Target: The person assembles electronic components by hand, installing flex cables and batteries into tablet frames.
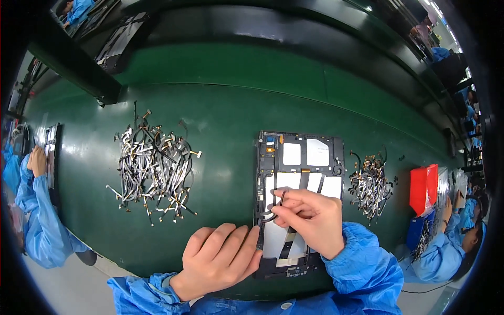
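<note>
An opened tablet housing [336,149], black with white panels inside, lies on the green table in front of me. My right hand [314,218] is over its middle, with thumb and index finger pinching a thin black ribbon cable [269,217] near the housing's left side. My left hand [218,260] rests at the lower left edge of the housing. Its fingers are bent and slightly apart, with the index fingertip at the edge and nothing visible in them. A wider dark ribbon cable [287,245] runs down the white panel, partly hidden by my right hand.
A large pile of ribbon cables [155,168] lies to the left, and a smaller cable pile [371,184] to the right. Farther right stand a red bin [424,189] and a blue bin [415,231]. Co-workers in blue sleeves sit at both sides. A dark post [79,68] rises at the far left.
</note>
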The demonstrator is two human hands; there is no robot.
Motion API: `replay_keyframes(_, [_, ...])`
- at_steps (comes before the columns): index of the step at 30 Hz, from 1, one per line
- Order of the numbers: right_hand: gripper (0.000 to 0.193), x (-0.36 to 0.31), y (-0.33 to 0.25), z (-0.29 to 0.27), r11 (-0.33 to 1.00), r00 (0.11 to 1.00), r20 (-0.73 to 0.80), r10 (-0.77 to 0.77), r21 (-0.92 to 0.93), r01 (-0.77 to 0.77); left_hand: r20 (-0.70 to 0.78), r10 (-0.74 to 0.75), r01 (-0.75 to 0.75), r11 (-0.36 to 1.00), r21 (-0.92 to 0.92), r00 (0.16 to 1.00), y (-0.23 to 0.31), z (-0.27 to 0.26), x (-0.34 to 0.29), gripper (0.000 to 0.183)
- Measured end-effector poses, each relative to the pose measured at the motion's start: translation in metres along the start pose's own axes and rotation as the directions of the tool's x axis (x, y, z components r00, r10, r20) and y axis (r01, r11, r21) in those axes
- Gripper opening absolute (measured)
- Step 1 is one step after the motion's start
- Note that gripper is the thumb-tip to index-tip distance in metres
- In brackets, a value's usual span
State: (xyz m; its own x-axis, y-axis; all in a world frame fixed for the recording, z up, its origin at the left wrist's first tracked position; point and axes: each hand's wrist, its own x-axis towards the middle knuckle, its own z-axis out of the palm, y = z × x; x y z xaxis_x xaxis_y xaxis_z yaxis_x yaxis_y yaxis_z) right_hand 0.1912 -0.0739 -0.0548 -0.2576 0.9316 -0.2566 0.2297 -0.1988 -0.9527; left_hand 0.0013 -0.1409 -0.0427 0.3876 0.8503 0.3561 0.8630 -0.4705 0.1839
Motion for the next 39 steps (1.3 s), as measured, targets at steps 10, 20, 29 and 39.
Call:
replay_keyframes(10, [0.029, 0.001, -0.003, 0.0, 0.995, 0.998, 0.003, -0.055, -0.078, 0.055, 0.032, 0.073, -0.076, 0.993, 0.095, 0.997, -0.006, 0.013, 0.006, 0.026])
replay_keyframes(20, [0.031, 0.003, 0.002, -0.004, 0.995, 0.998, 0.022, -0.065, -0.069, 0.067, 0.025, 0.05, -0.052, 0.994, 0.1, 0.998, -0.002, 0.015, 0.009, 0.023])
replay_keyframes(29, [0.029, 0.006, -0.001, -0.005, 0.987, 0.991, 0.068, -0.112, -0.105, 0.119, -0.018, 0.118, -0.113, 0.98, 0.167, 0.993, -0.006, 0.02, 0.007, 0.022])
replay_keyframes(39, [0.028, 0.006, -0.003, -0.005, 0.981, 0.988, 0.088, -0.13, -0.135, 0.141, 0.028, 0.145, -0.148, 0.979, 0.141, 0.989, -0.006, 0.018, 0.012, 0.016])
